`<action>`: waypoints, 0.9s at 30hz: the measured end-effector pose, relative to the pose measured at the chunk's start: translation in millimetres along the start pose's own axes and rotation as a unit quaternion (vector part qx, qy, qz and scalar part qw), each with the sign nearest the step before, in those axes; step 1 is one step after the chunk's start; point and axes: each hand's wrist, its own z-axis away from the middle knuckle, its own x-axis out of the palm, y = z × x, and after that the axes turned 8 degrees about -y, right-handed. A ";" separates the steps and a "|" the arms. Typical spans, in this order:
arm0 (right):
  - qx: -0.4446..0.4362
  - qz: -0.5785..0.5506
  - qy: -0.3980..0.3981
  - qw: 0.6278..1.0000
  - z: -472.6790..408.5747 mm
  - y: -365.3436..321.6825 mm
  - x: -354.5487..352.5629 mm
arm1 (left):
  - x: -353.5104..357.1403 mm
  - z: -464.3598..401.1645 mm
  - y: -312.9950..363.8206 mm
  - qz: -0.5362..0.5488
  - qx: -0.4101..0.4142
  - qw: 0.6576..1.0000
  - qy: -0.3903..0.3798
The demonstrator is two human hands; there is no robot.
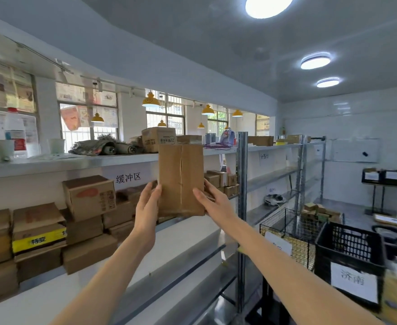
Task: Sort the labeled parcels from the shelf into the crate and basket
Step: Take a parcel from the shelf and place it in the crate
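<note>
You have a tall brown cardboard parcel [181, 180] up in front of you at about chest-to-face height, held between both hands over the white shelf ledge [188, 233]. Your left hand [147, 207] is pressed flat against the parcel's left edge, fingers nearly straight and pointing up; your right hand [212, 199] lies against the right edge with the fingers spread along and partly behind the box, so how far they wrap around the back cannot be told. The parcel stands upright, its long axis vertical, with the taped seam running down the face turned toward you; no label shows on this face, so the address is probably on a side you cannot see from here. What matters for the next move is where the two bins lie: both are down and to your right, well apart from the parcel. The wire basket [284, 231] sits nearer the shelf post, and the black crate [350, 249] with its white paper tag stands just beside it, closer to you and further right. Your right arm is on that side, so it will likely lead the swing while the left steadies. More stacked boxes [88, 197] wait on the shelf to the left. Check the label before you commit to either bin.
</note>
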 end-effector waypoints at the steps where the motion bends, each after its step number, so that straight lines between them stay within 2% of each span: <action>1: 0.002 0.005 0.016 1.000 -2.4 2.6 -6.9 | 6.1 -7.8 -4.5 0.000 -0.008 1.000 -0.006; 8: 0.006 0.026 0.084 0.996 -21.1 27.6 -64.3 | 52.3 -62.2 -30.2 -0.018 -0.021 0.996 -0.085; 13: 0.019 0.080 0.173 0.982 -37.5 42.9 -107.1 | 90.4 -102.6 -49.3 -0.003 -0.053 0.987 -0.154; 16: 0.030 0.118 0.221 0.968 -47.4 52.1 -129.9 | 111.2 -124.2 -65.3 0.012 -0.057 0.985 -0.165; 20: 0.090 0.153 0.245 0.953 -51.3 62.9 -157.5 | 133.3 -145.2 -87.1 0.065 -0.059 0.979 -0.182; 25: 0.163 0.101 0.255 0.948 -43.7 82.5 -185.1 | 167.9 -167.9 -115.4 0.138 -0.091 0.962 -0.218; 27: 0.166 0.069 0.265 0.947 -40.6 91.9 -198.6 | 187.7 -174.3 -124.5 0.155 -0.093 0.953 -0.243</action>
